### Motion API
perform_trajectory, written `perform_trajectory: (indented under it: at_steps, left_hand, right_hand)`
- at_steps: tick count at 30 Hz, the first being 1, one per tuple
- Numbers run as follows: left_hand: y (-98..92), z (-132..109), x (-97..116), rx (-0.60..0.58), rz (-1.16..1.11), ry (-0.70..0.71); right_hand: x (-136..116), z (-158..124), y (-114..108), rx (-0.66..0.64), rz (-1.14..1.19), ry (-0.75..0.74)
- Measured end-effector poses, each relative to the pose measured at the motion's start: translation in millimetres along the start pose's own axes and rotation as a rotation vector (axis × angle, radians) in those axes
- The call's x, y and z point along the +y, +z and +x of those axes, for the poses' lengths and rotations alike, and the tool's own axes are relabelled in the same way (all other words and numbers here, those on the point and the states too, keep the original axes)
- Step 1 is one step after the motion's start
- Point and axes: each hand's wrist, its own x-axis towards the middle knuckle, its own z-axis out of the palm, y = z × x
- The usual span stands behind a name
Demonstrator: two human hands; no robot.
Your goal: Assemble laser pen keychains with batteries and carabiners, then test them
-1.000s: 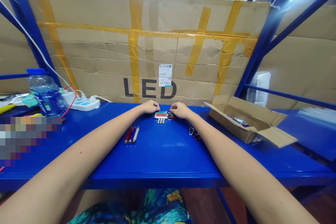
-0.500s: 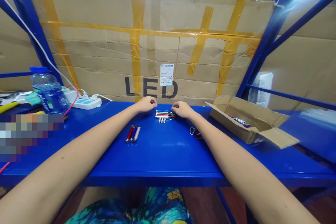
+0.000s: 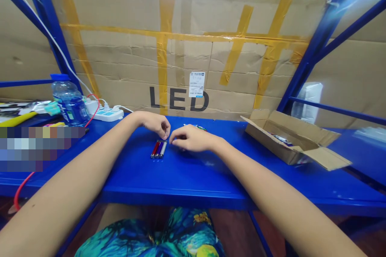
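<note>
Three slim metal tubes, red, purple and silver, like small penlights (image 3: 159,149), lie side by side on the blue table. At their far ends is my left hand (image 3: 155,123), its fingers bent down and pressed together; whatever may be between the fingertips is hidden. My right hand (image 3: 193,138) hovers just right of the tubes, palm down, with fingers loosely curled and a gap at the thumb. Behind it, a bundle of coloured metal pieces (image 3: 200,127) shows only in part; the small silver discs in front of them are covered by my right hand.
An open cardboard box (image 3: 271,144) with metal pieces inside stands at the right. On the left are a water bottle (image 3: 70,104), a white power strip (image 3: 110,115) and a red cable (image 3: 22,186). A large cardboard sheet (image 3: 126,64) closes off the back.
Both hands have come nearer and to the left, from beside the coloured bundle to the three tubes. My right hand now covers the silver discs. The view has shifted slightly.
</note>
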Motion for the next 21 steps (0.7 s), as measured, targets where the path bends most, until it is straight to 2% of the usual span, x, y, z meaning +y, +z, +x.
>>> perform_trajectory:
  at_steps: [3,7,13,21]
  left_hand:
    - [2.0,3,-1,-0.020,0.003,0.007]
    - [4.1,5,-1,-0.056,0.015,0.019]
    - [8.1,7,2,0.010,-0.003,-0.003]
    - [10.6,15,3,0.043,0.102,-0.032]
  right_hand:
    - [-12,5,12,-0.041,0.004,-0.078]
    - [-10,7,17,-0.058,0.010,-0.098]
    - [-12,7,20,-0.038,-0.088,-0.066]
    - [-19,17,36,0.067,-0.369,0.138]
